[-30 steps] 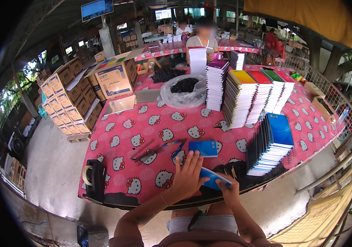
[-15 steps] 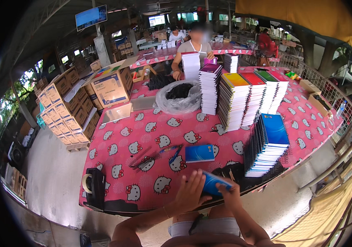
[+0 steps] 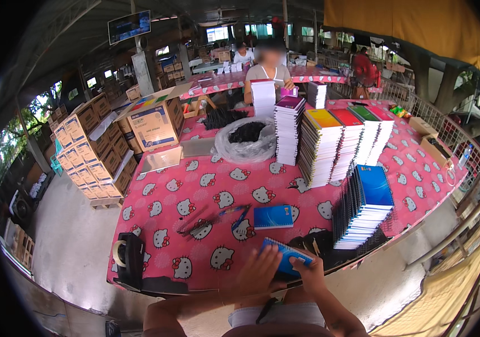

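Note:
Both of my hands hold a small blue spiral notebook (image 3: 289,256) at the near edge of the pink patterned table (image 3: 161,208). My left hand (image 3: 258,271) grips its left side and my right hand (image 3: 311,273) its right end. Just beyond lies another blue notebook (image 3: 273,216), flat on the cloth. To the right stands a stack of blue-covered spiral notebooks (image 3: 363,205), leaning a little. Pens and a comb-like black strip (image 3: 213,220) lie to the left of the flat notebook.
Tall stacks of coloured notebooks (image 3: 341,140) fill the table's middle, beside a clear bag of black coils (image 3: 247,141). A tape dispenser (image 3: 127,257) sits at the near left corner. Cardboard boxes (image 3: 96,149) are piled on the left. A person (image 3: 269,70) works at the far side.
My hands have drawn the blue notebook slightly nearer to me and lower at the table's edge. The view has tilted a little. The flat notebook has not moved.

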### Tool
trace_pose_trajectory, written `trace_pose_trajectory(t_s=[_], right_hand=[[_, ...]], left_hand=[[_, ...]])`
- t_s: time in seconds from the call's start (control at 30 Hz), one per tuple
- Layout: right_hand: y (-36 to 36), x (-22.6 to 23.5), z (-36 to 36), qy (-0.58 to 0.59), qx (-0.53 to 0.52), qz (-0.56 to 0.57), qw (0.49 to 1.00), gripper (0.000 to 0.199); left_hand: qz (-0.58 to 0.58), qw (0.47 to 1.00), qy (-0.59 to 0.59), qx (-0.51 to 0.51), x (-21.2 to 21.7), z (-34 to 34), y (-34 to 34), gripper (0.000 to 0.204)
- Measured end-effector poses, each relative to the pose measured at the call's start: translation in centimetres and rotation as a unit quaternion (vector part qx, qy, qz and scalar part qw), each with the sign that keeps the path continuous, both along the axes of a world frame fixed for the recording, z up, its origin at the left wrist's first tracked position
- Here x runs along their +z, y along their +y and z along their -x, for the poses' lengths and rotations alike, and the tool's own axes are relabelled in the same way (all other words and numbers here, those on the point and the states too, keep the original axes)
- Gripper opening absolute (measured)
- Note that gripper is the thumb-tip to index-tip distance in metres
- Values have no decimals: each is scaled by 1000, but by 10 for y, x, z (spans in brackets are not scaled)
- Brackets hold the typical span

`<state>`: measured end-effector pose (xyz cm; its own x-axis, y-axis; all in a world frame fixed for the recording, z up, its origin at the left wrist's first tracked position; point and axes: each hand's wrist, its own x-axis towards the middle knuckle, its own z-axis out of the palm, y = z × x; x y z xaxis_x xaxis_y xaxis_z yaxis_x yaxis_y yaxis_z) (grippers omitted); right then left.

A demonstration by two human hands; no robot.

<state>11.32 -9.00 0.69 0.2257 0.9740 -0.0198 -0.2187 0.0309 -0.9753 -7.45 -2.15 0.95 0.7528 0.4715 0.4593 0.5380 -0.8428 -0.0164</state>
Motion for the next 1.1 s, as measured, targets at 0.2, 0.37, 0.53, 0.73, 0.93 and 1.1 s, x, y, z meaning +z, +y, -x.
trace_pose_trajectory(t_s=[0.2, 0.37, 0.53, 0.73, 0.93, 1.1], right_hand=[[6, -13, 9, -66, 37, -51, 996, 33], [8, -21, 7, -96, 51, -28, 994, 28], [13, -16, 9, -49, 21, -34, 998, 26], [22, -35, 10, -158, 46, -61, 984, 26], [33, -64, 0, -188, 81, -104, 973, 29], [32, -46, 0, -345, 49, -189, 918, 33]], left_hand=[[-43, 997, -22, 56, 22, -6, 11, 81], [-10, 998, -64, 25, 15, -15, 2, 83], [-32, 999, -6, -1, -16, -6, -12, 84], [-7, 1000, -19, -1, 13, -9, 6, 78], [19, 991, -131, -37, -4, -11, 10, 50], [25, 988, -124, -86, -21, -8, 24, 30]])
